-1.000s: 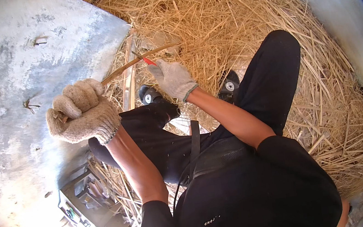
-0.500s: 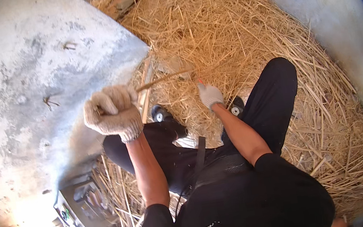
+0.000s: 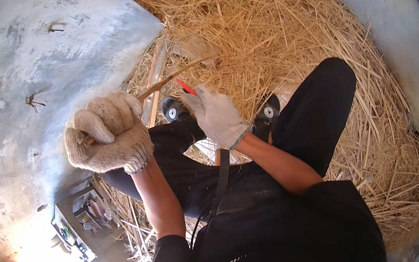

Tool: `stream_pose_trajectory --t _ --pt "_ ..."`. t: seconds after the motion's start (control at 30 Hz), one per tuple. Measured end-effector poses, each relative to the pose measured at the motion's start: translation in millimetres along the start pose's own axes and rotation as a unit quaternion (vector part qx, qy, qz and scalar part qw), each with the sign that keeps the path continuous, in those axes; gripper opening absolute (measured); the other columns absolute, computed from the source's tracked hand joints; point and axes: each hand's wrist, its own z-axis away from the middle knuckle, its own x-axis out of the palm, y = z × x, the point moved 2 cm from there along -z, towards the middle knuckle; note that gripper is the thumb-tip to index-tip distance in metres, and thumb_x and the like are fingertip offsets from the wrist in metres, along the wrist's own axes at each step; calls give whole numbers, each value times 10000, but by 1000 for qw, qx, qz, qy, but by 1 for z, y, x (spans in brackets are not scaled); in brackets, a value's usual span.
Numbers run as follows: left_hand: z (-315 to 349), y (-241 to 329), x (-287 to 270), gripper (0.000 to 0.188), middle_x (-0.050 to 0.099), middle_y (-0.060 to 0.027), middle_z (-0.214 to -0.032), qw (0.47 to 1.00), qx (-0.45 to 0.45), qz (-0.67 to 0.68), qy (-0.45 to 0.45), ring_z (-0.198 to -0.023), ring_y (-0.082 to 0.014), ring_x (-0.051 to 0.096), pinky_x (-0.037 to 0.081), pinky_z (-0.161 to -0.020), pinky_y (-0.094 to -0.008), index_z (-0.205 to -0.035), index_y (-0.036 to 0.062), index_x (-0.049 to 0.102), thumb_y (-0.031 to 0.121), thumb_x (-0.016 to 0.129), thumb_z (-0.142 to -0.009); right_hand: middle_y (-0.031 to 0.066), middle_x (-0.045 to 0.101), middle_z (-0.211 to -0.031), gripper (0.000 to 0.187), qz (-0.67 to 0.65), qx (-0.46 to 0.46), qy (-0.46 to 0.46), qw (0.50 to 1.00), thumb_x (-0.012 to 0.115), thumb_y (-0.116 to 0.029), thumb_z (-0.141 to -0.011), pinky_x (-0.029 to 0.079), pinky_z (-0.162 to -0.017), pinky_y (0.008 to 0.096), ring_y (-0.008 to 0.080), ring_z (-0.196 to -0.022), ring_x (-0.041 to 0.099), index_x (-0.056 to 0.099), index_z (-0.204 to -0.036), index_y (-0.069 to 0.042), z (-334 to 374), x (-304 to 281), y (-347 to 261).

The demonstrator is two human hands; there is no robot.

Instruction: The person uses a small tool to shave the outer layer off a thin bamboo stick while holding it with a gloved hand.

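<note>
Left hand (image 3: 110,131) is up in a tight fist around the thin stick (image 3: 175,75), which extends right over the straw (image 3: 270,31). Right forearm angles leftward, its hand (image 3: 218,116) gripping the red tool (image 3: 185,86) near the stick.

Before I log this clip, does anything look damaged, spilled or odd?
Yes: the wall on the left looks worn, its pale surface blotched with grey, and straw-like shavings lie loosely strewn around the dark shoes. The thin strip held by the left hand shows no obvious damage.
</note>
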Motion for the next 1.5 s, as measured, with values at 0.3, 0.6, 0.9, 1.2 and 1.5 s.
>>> stream_pose_trajectory --t 0.3,0.6,0.9,1.2,1.5 --pt "9 -4 11 473 332 -4 -426 998 -29 -46 -24 -408 -160 297 282 -436 -348 -487 162 435 397 452 -897 251 647 -680 338 116 61 28 991 554 -344 -999 496 -540 533 450 -626 649 595 -1049 -12 -25 18 73" --pt "4 -5 12 517 286 -22 -435 999 -19 -6 -29 -400 -174 211 255 -420 -367 -499 139 392 424 427 -929 283 672 -807 459 180 147 12 973 463 -452 -1015 515 -695 569 467 -792 668 592 -1051 -13 -58 34 145" --pt "3 -12 31 533 317 -22 -424 997 1 24 -78 -361 -162 249 321 -363 -346 -495 126 392 391 391 -957 229 719 -1042 522 216 339 -103 910 377 -432 -1045 544 -793 508 391 -934 700 685 -1131 -18 -67 41 257" --pt "-9 -2 -11 534 316 -17 -424 999 -28 17 -15 -389 -165 282 320 -409 -357 -501 140 413 449 453 -935 304 682 -897 633 92 184 73 976 353 -540 -1031 522 -755 558 482 -872 669 665 -1067 10 -58 -19 102" --pt "1 -5 4 530 332 -10 -445 992 -49 41 -112 -407 -166 307 352 -426 -354 -507 148 453 439 460 -950 284 702 -1001 666 232 252 -66 937 328 -533 -1040 547 -812 512 453 -930 686 679 -1093 31 -70 20 206"
